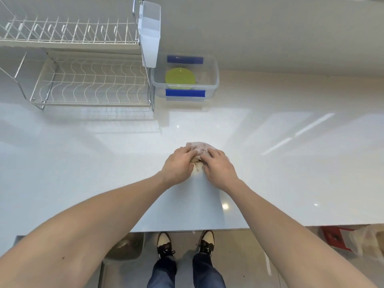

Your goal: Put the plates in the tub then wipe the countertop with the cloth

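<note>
A bunched pinkish cloth [198, 148] lies on the white countertop [270, 163] in the middle of the view. My left hand [179, 165] and my right hand [218, 167] both rest on top of it, fingers curled over the fabric, side by side. Most of the cloth is hidden under my hands. At the back, a clear plastic tub [214, 80] with blue clips stands against the wall. A yellow-green plate [180, 78] lies flat inside it.
A two-tier white wire dish rack [83, 86] stands at the back left with a white cutlery holder [150, 36] on its side. The counter's front edge [187, 230] runs just above my feet. A red object [334, 238] lies on the floor at right.
</note>
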